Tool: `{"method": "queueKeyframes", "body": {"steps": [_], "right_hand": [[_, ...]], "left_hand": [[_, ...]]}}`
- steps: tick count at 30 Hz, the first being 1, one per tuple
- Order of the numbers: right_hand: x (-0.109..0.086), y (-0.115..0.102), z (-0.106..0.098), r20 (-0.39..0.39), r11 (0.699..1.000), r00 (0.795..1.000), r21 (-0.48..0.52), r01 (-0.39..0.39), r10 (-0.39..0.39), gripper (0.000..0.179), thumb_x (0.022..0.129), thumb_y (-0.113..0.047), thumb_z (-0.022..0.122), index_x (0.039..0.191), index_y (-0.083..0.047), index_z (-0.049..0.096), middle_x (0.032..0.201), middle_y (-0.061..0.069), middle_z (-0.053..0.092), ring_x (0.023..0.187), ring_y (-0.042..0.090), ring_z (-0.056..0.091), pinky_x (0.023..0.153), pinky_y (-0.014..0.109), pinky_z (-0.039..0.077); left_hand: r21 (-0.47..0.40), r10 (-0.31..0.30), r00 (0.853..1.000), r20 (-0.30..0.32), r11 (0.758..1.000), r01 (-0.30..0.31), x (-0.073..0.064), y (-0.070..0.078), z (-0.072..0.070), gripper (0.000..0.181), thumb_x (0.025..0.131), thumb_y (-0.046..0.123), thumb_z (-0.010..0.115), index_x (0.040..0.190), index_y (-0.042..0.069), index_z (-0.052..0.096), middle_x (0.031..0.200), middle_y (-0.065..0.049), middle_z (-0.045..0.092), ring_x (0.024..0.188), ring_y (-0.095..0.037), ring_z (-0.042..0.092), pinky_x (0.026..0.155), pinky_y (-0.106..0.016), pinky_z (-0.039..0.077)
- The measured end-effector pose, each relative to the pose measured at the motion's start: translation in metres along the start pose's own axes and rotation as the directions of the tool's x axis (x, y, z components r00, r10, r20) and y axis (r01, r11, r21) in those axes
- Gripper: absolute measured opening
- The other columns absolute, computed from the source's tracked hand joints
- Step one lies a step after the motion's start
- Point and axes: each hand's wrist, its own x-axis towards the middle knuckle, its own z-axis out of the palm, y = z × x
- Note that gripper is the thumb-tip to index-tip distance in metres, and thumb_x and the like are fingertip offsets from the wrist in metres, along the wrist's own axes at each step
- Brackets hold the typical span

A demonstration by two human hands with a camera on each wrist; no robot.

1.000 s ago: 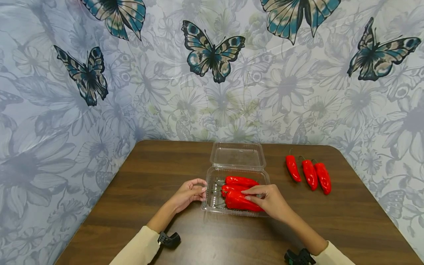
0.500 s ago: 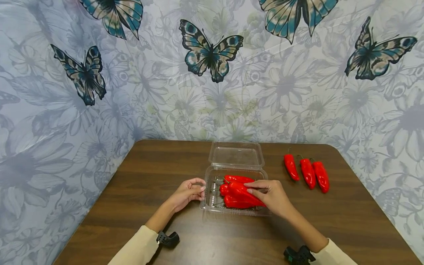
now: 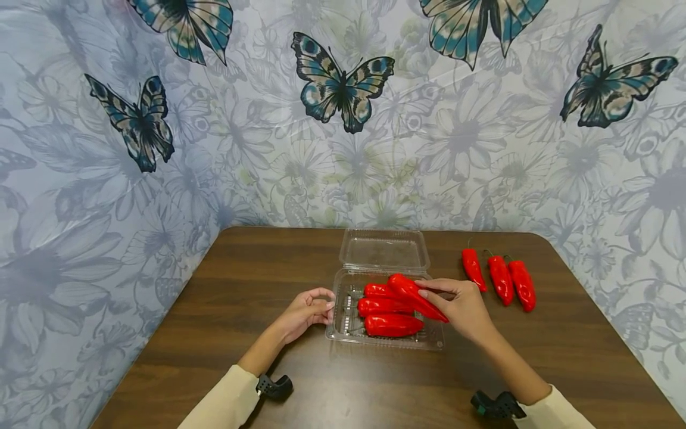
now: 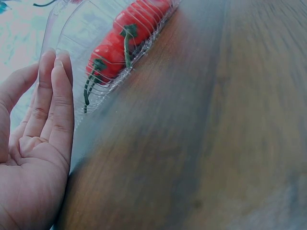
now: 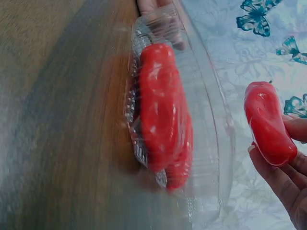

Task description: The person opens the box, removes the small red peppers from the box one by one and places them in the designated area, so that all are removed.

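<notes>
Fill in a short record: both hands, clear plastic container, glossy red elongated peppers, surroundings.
Left hand: touching the left edge of the clear plastic container
Right hand: pinching one glossy red elongated pepper, held aloft
Lid: transparent, hinged, open at the back
Inside: three red peppers, side by side
Loose: three more red peppers, right of the container
Surface: brown wood-grain table
Backdrop: pale floral covering with teal-and-black butterflies

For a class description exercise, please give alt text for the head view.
A person's right hand holds a red pepper above an open clear box with three more peppers inside; the left hand is at the box's left edge. Three other peppers lie to the right on a brown table.
</notes>
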Motion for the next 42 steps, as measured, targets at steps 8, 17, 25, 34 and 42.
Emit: {"method": "queueKeyframes", "body": {"steps": [8,17,25,34,42], "right_hand": [[-0.007,-0.003,-0.018,-0.018,0.999,0.999,-0.015,-0.04,0.04,0.024,0.089,-0.011,0.079,0.112,-0.016,0.079,0.11,0.002,0.076,0.097,0.006,0.07,0.073,0.021,0.057],[-0.018,-0.003,-0.038,-0.05,0.994,0.995,-0.057,-0.089,0.086,0.024,0.089,-0.019,0.08,0.113,-0.017,0.079,0.106,0.002,0.077,0.095,-0.002,0.065,0.073,0.018,0.053],[-0.032,0.001,-0.058,-0.074,0.984,0.988,-0.104,-0.142,0.134,0.023,0.09,-0.024,0.079,0.113,-0.019,0.08,0.107,0.005,0.077,0.093,-0.005,0.062,0.069,0.018,0.052],[-0.051,0.012,-0.072,-0.112,0.969,0.978,-0.153,-0.194,0.178,0.023,0.09,-0.026,0.08,0.112,-0.02,0.08,0.1,0.002,0.078,0.097,-0.01,0.055,0.075,0.015,0.046],[-0.067,0.021,-0.084,-0.129,0.95,0.962,-0.172,-0.262,0.242,0.024,0.09,-0.03,0.079,0.111,-0.018,0.08,0.095,0.0,0.078,0.1,-0.015,0.05,0.076,0.01,0.044]], "left_hand": [[-0.013,0.002,1.0,-0.002,1.0,-0.002,-0.004,-0.001,0.003,0.016,0.101,0.002,0.06,0.115,0.006,0.059,0.079,-0.003,0.07,0.072,-0.012,0.068,0.072,-0.027,0.06],[-0.011,-0.001,1.0,-0.006,1.0,0.001,-0.009,0.0,0.008,0.016,0.101,0.002,0.059,0.116,0.005,0.058,0.08,-0.003,0.07,0.073,-0.012,0.068,0.072,-0.027,0.06],[-0.014,-0.002,1.0,-0.022,1.0,0.001,-0.013,0.0,0.016,0.016,0.101,0.0,0.058,0.115,0.006,0.058,0.079,-0.002,0.071,0.072,-0.012,0.068,0.072,-0.027,0.06],[-0.023,-0.005,1.0,-0.025,1.0,0.004,-0.015,0.001,0.02,0.016,0.1,0.0,0.06,0.114,0.007,0.059,0.079,-0.002,0.071,0.072,-0.011,0.068,0.071,-0.026,0.06],[-0.018,-0.003,1.0,-0.026,1.0,0.002,-0.015,0.0,0.019,0.016,0.1,0.001,0.06,0.114,0.007,0.059,0.079,-0.002,0.072,0.072,-0.011,0.068,0.072,-0.027,0.06]]}}
